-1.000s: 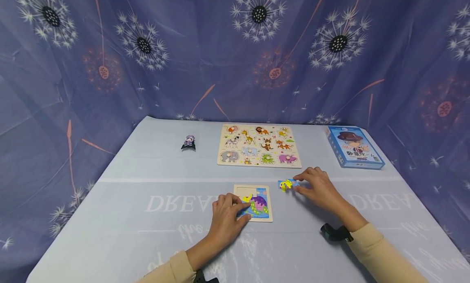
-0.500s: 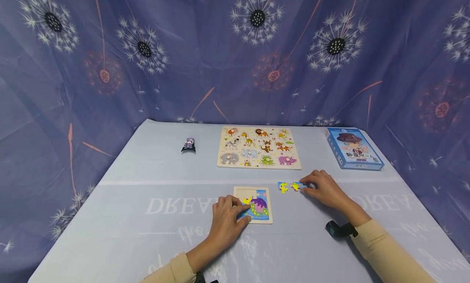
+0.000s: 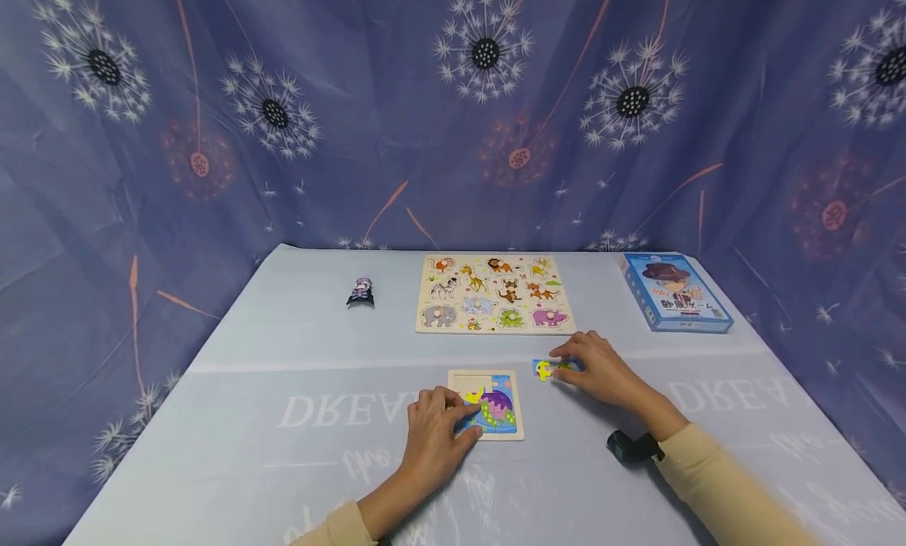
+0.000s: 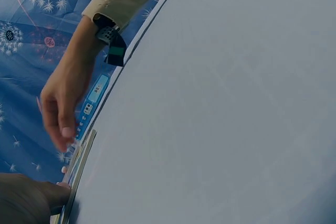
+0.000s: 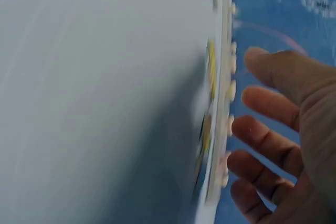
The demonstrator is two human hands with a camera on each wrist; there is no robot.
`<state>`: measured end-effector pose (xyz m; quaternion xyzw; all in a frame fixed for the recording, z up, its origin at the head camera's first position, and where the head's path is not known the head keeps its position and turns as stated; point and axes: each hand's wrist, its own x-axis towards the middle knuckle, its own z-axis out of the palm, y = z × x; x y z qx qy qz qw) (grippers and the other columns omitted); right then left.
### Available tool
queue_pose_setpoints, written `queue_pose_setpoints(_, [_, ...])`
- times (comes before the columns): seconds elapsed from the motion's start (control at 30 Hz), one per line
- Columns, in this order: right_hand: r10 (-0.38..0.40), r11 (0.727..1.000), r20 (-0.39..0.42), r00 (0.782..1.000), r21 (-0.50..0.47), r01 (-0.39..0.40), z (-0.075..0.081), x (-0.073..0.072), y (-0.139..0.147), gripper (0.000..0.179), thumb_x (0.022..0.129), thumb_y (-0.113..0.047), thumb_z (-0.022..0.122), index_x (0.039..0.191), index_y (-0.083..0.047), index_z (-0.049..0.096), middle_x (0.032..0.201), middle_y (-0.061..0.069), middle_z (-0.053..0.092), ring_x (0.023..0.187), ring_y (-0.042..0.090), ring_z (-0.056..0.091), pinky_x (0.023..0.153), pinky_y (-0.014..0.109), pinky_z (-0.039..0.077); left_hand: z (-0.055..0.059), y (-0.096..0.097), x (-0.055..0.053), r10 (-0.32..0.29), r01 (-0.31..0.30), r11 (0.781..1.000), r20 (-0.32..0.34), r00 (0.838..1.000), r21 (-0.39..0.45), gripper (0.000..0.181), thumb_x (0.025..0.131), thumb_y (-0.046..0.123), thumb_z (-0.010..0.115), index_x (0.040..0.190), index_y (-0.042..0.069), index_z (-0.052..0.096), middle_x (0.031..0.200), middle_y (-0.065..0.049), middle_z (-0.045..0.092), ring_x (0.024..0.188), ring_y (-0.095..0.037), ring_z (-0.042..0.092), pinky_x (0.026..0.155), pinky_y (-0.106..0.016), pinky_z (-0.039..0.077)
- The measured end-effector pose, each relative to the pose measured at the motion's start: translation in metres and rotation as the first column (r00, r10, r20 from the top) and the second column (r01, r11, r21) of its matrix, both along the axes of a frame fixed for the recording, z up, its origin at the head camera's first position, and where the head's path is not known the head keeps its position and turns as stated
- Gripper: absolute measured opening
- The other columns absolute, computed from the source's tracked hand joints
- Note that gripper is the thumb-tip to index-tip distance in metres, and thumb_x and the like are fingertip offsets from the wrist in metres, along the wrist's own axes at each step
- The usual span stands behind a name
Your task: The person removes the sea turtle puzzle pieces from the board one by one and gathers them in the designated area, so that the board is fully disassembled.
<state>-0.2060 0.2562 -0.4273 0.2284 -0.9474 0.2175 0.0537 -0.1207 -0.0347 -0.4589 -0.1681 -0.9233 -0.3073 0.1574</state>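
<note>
A small square jigsaw puzzle in a wooden tray (image 3: pixel 520 412) lies on the table, with a purple-and-green picture and a bare patch at its upper left. My left hand (image 3: pixel 435 432) rests on its left side, index finger stretched over the picture and thumb at the near edge. To the right lie two loose jigsaw pieces, a yellow-and-blue one (image 3: pixel 543 370) and another (image 3: pixel 572 364) partly hidden by my right hand (image 3: pixel 598 371). In the right wrist view that hand's fingers are spread and hold nothing, a little above the pieces.
Behind the tray lies a wooden animal peg puzzle (image 3: pixel 495 294). A blue box (image 3: pixel 675 292) stands at the back right, and a small purple-and-black figure (image 3: pixel 362 292) at the back left. A patterned curtain (image 3: pixel 396 113) hangs beyond the table.
The two loose pieces came apart, the right one sliding rightward with my right hand. That hand has since moved back left over them. My left hand stays on the tray.
</note>
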Motion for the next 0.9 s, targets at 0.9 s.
queue_pose_setpoints(0.9, [0.366, 0.923, 0.114, 0.924, 0.079, -0.376, 0.001, -0.016, -0.068, 0.028, 0.085, -0.028, 0.069, 0.114, -0.031, 0.068, 0.096, -0.007, 0.055, 0.088, 0.007, 0.040, 0.079, 0.028, 0.035, 0.005, 0.012, -0.002, -0.046, 0.045, 0.999, -0.063, 0.997, -0.015, 0.026, 0.073, 0.027, 0.076, 0.099, 0.021, 0.076, 0.096, 0.003, 0.052, 0.093, -0.014, 0.040, 0.081, -0.038, 0.030])
